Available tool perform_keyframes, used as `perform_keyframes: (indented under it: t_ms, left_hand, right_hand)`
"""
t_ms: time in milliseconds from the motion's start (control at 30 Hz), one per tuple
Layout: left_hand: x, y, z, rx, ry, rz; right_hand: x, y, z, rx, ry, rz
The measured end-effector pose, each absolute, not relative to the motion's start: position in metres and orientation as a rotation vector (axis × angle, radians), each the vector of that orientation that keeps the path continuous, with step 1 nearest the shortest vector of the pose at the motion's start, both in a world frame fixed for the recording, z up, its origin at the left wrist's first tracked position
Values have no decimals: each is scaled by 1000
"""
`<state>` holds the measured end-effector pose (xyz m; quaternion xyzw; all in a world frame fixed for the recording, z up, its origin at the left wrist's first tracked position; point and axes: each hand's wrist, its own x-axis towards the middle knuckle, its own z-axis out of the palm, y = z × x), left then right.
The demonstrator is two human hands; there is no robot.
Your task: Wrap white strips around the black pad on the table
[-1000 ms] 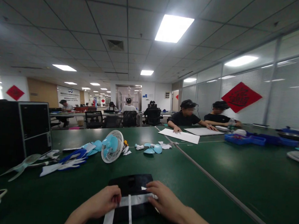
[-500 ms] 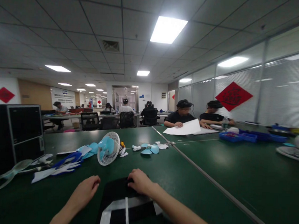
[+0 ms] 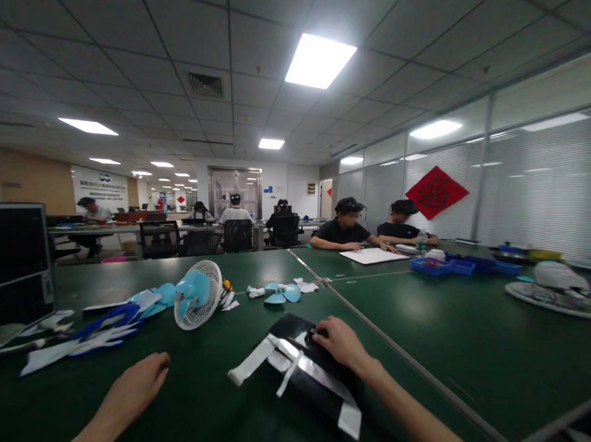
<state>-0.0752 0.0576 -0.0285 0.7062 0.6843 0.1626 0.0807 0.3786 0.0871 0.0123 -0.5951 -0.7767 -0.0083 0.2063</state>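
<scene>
My right hand [image 3: 341, 344] grips the far right edge of a black flat piece with silver-white straps [image 3: 311, 369], its fingers curled at the edge. The piece lies at a slant above or on the green table, and its strap ends stick out to the left and front; I cannot tell whether all of it touches the table. My left hand [image 3: 135, 384] hovers over the table to the left, fingers curled together, with no object visible in it. Beyond it stands a small fan with a white grille and light-blue body [image 3: 198, 295].
Blue-and-white gloves [image 3: 93, 335] lie left of the fan, near a black computer case [image 3: 12, 264]. Light-blue fan blades [image 3: 284, 292] rest farther back. A metal seam [image 3: 369, 332] crosses the table. Across it sit two people behind a white sheet [image 3: 373, 256], beside blue trays [image 3: 430, 266].
My right hand has moved the black strapped piece rightward and turned it aslant. My left hand sits a little lower and farther left. A co-worker's raised white sheet now lies flat.
</scene>
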Motion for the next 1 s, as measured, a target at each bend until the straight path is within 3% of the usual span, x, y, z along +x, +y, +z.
perform_keyframes:
  t_ms: [300, 733, 1000]
  left_hand:
    - [-89, 79, -55, 2110, 1986, 485]
    - [-99, 86, -65, 2126, 1945, 431]
    - [-102, 95, -75, 2151, 1939, 444]
  right_hand:
    - [493, 60, -1, -2083, -1772, -129]
    - [498, 26, -8, -2125, -1615, -208]
    - [492, -35, -17, -2129, -1557, 130]
